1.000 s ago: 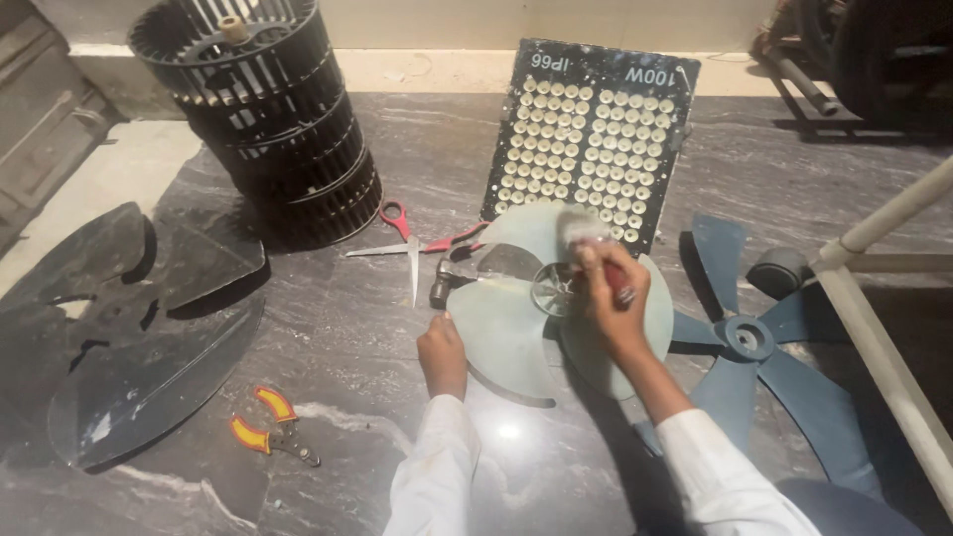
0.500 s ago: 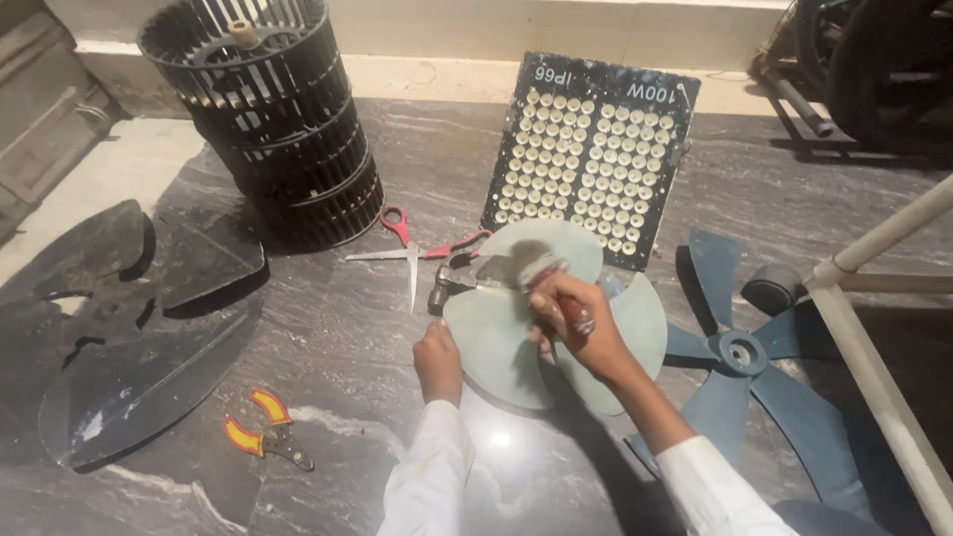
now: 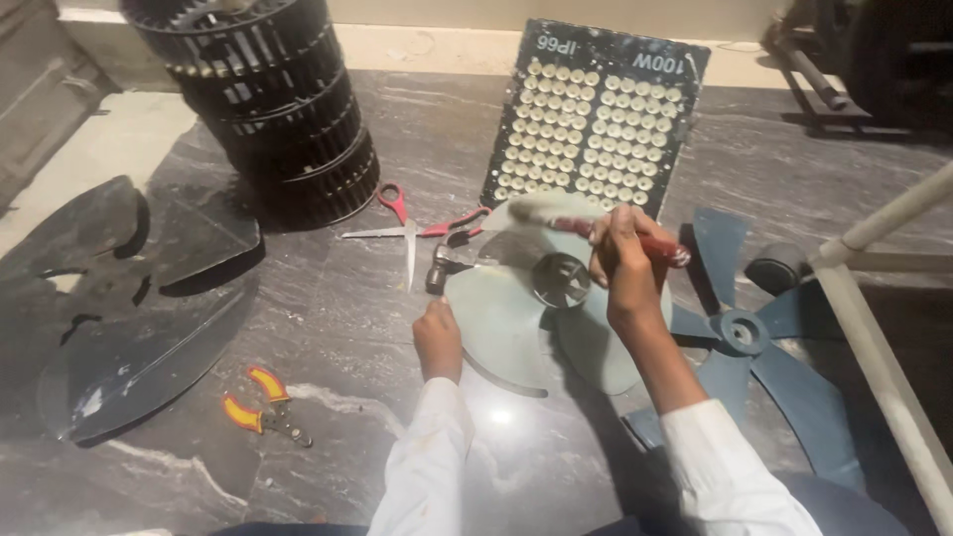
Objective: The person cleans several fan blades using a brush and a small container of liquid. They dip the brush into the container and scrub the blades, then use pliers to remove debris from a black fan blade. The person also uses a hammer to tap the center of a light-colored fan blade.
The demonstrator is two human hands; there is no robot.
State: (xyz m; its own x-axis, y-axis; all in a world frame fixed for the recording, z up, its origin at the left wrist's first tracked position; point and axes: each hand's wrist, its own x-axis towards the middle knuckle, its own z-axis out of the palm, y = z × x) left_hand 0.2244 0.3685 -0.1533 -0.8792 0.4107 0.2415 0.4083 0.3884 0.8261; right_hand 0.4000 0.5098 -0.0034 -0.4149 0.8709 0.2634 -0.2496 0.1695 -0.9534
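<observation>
A pale translucent fan blade with a dark hub lies on the dark stone surface. My left hand presses on its near left edge, fingers curled, nothing gripped. My right hand hovers over the hub and grips a brush by its red handle. The motion-blurred bristles point left over the blade's far edge. A small hammer head rests against the blade's left rim.
Red-handled scissors lie beyond the blade, a light panel behind them. A black blower wheel stands far left, dark fan blades at left, yellow-red pliers nearby. At right, a blue fan and a white pipe frame.
My right hand swept the brush left and nearer across the blade, then back up toward its far edge. My left hand stayed on the blade's rim.
</observation>
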